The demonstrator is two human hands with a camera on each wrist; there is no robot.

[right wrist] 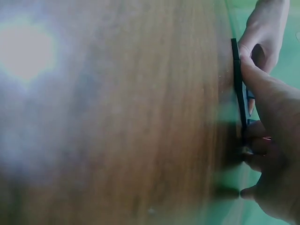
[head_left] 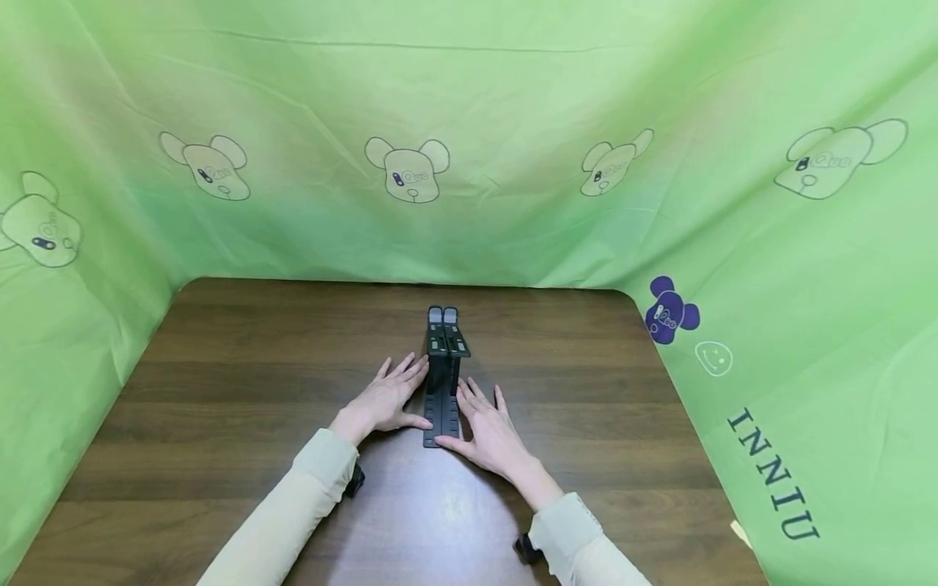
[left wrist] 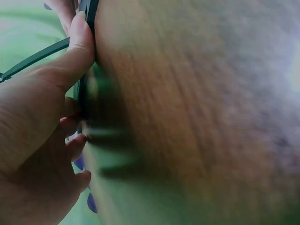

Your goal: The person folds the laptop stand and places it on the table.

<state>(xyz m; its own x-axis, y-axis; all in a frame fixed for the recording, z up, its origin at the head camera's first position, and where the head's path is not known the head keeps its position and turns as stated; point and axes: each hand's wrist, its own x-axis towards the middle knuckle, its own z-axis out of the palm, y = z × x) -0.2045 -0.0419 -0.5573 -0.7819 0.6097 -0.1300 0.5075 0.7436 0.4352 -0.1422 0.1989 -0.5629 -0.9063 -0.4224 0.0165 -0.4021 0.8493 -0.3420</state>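
A black stand (head_left: 442, 411) of two narrow halves side by side is on the table, with a raised, slotted top part leaning toward the back. Along its left side lies my left hand (head_left: 384, 401), fingers extended and thumb touching the near base. My right hand (head_left: 489, 427) flanks the right side, fingers spread and thumb at the base's near right corner. The left wrist view shows my left thumb against the dark edge of the stand (left wrist: 42, 57). Seen from the right wrist, the stand's base (right wrist: 237, 70) is a thin dark strip beside my thumb.
The brown wooden table (head_left: 256, 366) has rounded far corners. Green cloth (head_left: 506, 236) printed with bear heads hangs along its back and both sides. Dark wrist devices (head_left: 355, 482) sit below both pale sleeves (head_left: 315, 480).
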